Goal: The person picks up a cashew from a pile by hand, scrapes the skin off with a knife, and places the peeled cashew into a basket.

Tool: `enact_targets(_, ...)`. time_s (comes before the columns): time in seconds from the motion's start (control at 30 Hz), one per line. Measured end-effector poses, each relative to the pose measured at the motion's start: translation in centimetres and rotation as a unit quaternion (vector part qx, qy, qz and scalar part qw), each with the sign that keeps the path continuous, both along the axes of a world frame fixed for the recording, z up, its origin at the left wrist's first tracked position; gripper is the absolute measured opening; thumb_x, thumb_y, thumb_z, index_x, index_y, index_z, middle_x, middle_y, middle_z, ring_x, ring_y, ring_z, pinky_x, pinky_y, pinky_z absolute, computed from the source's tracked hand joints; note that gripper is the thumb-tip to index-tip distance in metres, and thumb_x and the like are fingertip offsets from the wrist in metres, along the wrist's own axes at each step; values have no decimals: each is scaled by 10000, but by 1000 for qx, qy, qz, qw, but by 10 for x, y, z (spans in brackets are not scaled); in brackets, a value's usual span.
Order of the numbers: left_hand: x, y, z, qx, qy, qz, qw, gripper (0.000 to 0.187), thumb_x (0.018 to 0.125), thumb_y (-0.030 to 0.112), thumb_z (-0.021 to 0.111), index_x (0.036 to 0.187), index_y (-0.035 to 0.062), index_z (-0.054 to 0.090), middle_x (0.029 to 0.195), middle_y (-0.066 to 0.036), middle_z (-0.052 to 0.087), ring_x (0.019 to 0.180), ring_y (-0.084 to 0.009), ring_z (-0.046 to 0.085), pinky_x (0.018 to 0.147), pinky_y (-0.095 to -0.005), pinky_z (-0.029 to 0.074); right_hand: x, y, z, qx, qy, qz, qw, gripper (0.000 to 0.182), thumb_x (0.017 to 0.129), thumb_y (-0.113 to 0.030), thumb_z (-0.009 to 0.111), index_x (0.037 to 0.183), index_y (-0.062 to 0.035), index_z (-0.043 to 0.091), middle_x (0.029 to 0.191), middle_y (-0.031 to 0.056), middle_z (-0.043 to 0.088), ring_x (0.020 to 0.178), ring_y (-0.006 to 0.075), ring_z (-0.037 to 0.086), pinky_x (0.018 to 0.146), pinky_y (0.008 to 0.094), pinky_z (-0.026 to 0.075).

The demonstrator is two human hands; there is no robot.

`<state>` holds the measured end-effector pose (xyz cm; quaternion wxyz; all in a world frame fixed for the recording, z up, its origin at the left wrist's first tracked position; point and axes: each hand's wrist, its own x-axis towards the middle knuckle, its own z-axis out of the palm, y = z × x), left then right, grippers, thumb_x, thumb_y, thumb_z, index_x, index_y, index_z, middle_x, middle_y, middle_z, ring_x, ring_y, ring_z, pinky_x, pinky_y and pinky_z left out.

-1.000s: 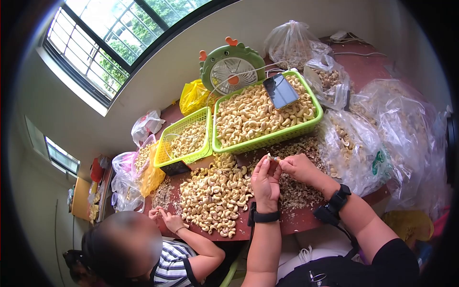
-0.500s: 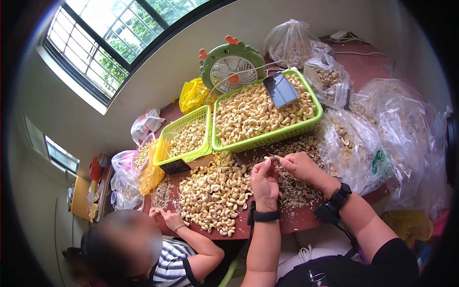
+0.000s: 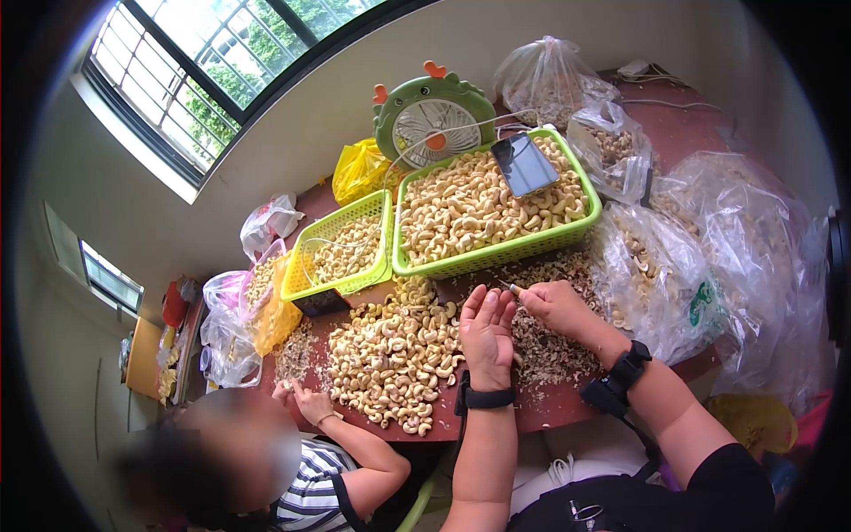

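Observation:
My left hand [image 3: 486, 341] is palm up over the table's front edge, its fingers stretched out and slightly cupped, with no nut visible in it. Just to its right, my right hand [image 3: 554, 306] is closed around a small knife [image 3: 513, 288], whose thin tip points toward my left fingers. Pale brown scraps of skin [image 3: 554, 350] lie beneath both hands. A heap of cashews [image 3: 390, 359], some still with patches of skin, spreads on the table left of my left hand. Behind the hands stands a large green basket [image 3: 505, 251] filled with pale cashews.
A smaller green basket [image 3: 350, 288] of cashews stands left of the large one. A phone [image 3: 525, 166] rests on the nuts, with a green fan [image 3: 434, 111] behind. Clear plastic bags [image 3: 660, 275] crowd the right side. Another person's hands [image 3: 306, 401] work at the left.
My left hand has opened, its fingers straightening away from the pinch near the knife. My right hand keeps the knife and has barely moved. The other person's head has shifted left and down.

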<state>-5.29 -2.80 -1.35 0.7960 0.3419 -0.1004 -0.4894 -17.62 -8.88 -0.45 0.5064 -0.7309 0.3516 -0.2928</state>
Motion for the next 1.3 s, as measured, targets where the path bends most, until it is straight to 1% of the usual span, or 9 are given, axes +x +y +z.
enact_targets(0.03,1,1,1,33,-2,2,999,192,774,-18,546,959,13,503,892,-103,568,775,-187,576,685,-258,503,0,0,0,2,-2,-1,1000,357,819,-305,487,669,13,553,506,77,495,466,114,429,458,289,377)
enact_targets(0.23,2,-1,-5,5,1,-7,1000,185,780,-35,530,962,-13,508,872,-102,571,764,-190,575,696,-264,504,1,0,-4,0,-14,13,1000,353,823,-306,488,675,7,557,491,60,498,451,111,448,445,282,380)
enact_targets(0.47,4,-3,-10,-38,9,-20,999,189,772,-46,530,947,24,513,858,-85,577,767,-188,573,720,-297,494,3,4,0,-21,8,24,999,359,823,-312,486,651,-5,555,473,62,489,442,129,495,436,292,393)
enact_targets(0.67,6,-1,-4,-7,14,-25,1000,168,768,-32,543,912,48,513,864,-97,588,812,-215,589,705,-325,502,4,3,-3,-43,14,28,999,377,825,-314,485,612,-8,541,471,62,493,428,124,482,429,276,384)
enact_targets(0.97,12,0,-4,-22,16,-54,998,155,750,-67,550,880,7,509,841,-126,584,825,-256,595,729,-358,527,2,4,0,-34,5,34,999,380,826,-323,488,624,-7,551,472,53,491,430,109,472,424,269,379)
enact_targets(1.13,7,-1,-7,-50,0,-67,997,181,740,-97,531,885,9,509,878,-142,579,877,-263,577,788,-364,506,0,-1,-4,23,-40,18,999,374,826,-325,480,646,-9,567,489,48,485,453,93,442,443,259,373)
enact_targets(1.2,4,0,-4,-60,1,-72,996,183,738,-107,526,881,8,511,875,-138,580,872,-264,578,798,-359,502,-1,-2,-4,38,-30,16,999,377,825,-324,479,640,-6,557,489,46,483,455,95,432,445,260,369)
enact_targets(1.27,3,0,-2,-47,-21,-52,997,171,742,-100,530,878,2,509,868,-130,579,866,-261,580,794,-367,503,-2,-4,-3,50,-20,18,998,379,824,-324,479,634,-3,548,488,44,480,457,98,423,447,261,365)
enact_targets(1.3,1,2,2,-50,-43,-26,997,160,746,-93,533,874,0,507,860,-126,578,860,-257,582,787,-367,506,-2,-5,-4,25,-6,12,1000,381,824,-320,479,622,-3,536,485,40,474,454,99,421,444,265,362)
